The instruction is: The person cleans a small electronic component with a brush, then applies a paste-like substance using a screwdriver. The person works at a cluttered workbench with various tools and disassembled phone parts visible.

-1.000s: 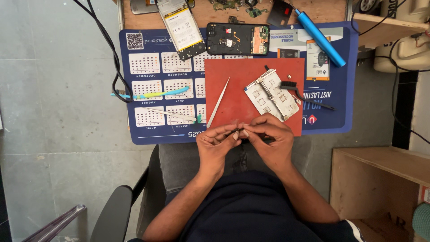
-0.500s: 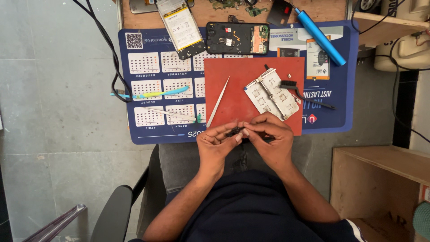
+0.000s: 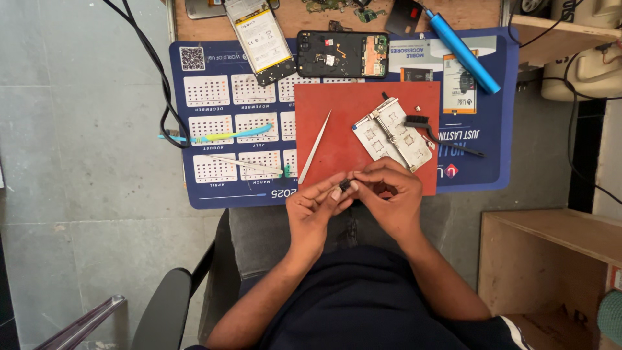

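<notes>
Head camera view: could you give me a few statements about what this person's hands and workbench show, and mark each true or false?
1. Both hands, left hand and right hand, pinch a small dark part between them. True.
2. The blue tube-shaped tool lies on the red mat. False: it lies at the bench's top right, off the red mat.
3. The tweezers lie on the red mat's left side. True.
4. The opened phone rests in the person's lap. False: it lies above the red mat.
</notes>
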